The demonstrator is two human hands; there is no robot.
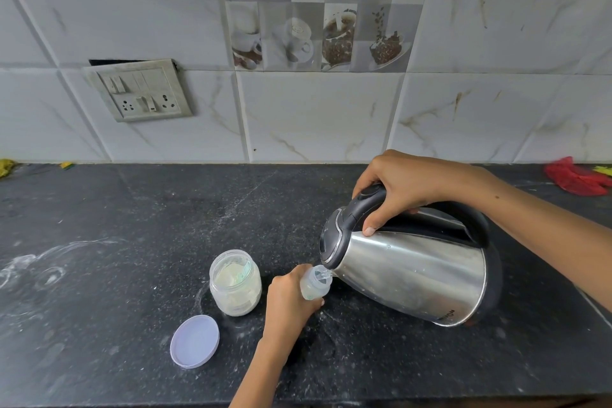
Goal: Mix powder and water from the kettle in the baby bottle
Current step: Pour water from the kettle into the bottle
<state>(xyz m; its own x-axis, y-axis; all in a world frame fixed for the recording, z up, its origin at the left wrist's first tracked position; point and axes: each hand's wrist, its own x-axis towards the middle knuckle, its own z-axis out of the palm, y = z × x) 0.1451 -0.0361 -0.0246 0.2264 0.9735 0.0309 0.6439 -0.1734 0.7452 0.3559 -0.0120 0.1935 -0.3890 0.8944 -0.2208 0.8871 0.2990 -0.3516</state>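
Note:
A steel kettle (414,272) with a black handle is tipped to the left, its spout right over the mouth of a small clear baby bottle (316,281). Water runs from the spout into the bottle. My right hand (400,190) grips the kettle's handle from above. My left hand (291,301) is wrapped around the bottle, holding it tilted on the dark counter (132,225). To the left of the bottle stands an open clear jar (235,283) of pale powder with a scoop inside.
The jar's lilac lid (194,341) lies flat on the counter in front of the jar. White powder smears mark the counter at the left. A switch and socket plate (139,89) sits on the tiled wall. A red cloth (576,177) lies at the far right.

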